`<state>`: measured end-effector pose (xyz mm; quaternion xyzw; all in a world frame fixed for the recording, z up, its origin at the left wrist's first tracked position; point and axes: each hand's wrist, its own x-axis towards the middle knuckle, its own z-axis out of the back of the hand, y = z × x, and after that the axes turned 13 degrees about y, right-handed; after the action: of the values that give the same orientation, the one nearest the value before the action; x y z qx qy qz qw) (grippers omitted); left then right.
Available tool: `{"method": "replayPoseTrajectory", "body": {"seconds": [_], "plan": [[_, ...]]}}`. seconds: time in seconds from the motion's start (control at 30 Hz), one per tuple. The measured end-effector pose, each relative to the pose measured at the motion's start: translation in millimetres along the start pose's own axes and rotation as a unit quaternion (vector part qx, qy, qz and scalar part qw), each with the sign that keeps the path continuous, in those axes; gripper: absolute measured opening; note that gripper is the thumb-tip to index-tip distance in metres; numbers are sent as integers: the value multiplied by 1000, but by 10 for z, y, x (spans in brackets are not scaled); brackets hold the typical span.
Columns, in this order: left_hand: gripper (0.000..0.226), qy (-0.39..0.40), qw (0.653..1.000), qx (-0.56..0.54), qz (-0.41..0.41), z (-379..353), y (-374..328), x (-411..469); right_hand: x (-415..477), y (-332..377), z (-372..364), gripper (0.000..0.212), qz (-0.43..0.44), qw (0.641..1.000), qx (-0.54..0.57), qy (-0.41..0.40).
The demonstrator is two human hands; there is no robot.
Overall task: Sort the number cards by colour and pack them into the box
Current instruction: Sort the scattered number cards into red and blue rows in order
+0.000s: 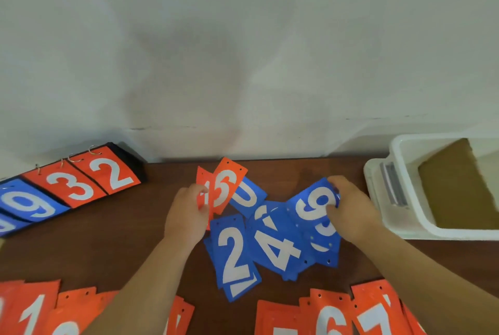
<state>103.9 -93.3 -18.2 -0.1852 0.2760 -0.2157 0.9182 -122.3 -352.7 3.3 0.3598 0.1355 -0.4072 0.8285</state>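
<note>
Orange cards point(226, 186) sit in left grip point(186, 216); right grip point(351, 210) pinches blue 9 card point(310, 207) (at its edge).

A dark brown wooden desk point(108, 240) fills the near half of the view and runs up against a pale, smudged wall point(243, 51) on the far side. At the far left of the desk lies a flip scoreboard point(70, 189) with a black back, its red and blue leaves hung on metal rings point(93, 149). At the far right sits a flat white piece point(375, 186) with a grey bar point(394, 186); what it is cannot be told.
</note>
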Motion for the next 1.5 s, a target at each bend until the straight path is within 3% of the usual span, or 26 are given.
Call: {"method": "replayPoseTrajectory", "body": {"seconds": [0.13,0.2,0.33,0.47,0.6,0.73,1.03,1.3,1.5], "plan": [[30,-20,998,-63,-4,35,-62,-501,-401,40,210,86,47,999,15,-15],[29,-39,993,-111,-2,10,-153,-834,-636,15,292,76,71,997,19,-37],[29,-58,973,-220,-25,-155,-540,-1649,-1310,-50,425,38,106,986,90,-94],[30,-81,940,-327,-59,-448,-1078,-2587,-2159,-226,373,28,140,952,251,-104],[37,-87,916,-384,-79,-766,-1557,-3319,-2902,-553,195,27,168,936,303,-70],[48,-121,902,-395,-127,-962,-1800,-3743,-3420,-925,99,27,192,948,252,4],[48,-33,935,-309,-173,-1046,-1921,-4234,-3770,-1428,405,11,199,965,163,55],[45,-73,944,-280,-159,-1131,-1833,-4309,-3777,-1422,308,26,210,965,77,140],[38,-89,940,-293,-151,-1047,-1566,-4123,-3656,-1354,187,25,192,973,96,79]]}}
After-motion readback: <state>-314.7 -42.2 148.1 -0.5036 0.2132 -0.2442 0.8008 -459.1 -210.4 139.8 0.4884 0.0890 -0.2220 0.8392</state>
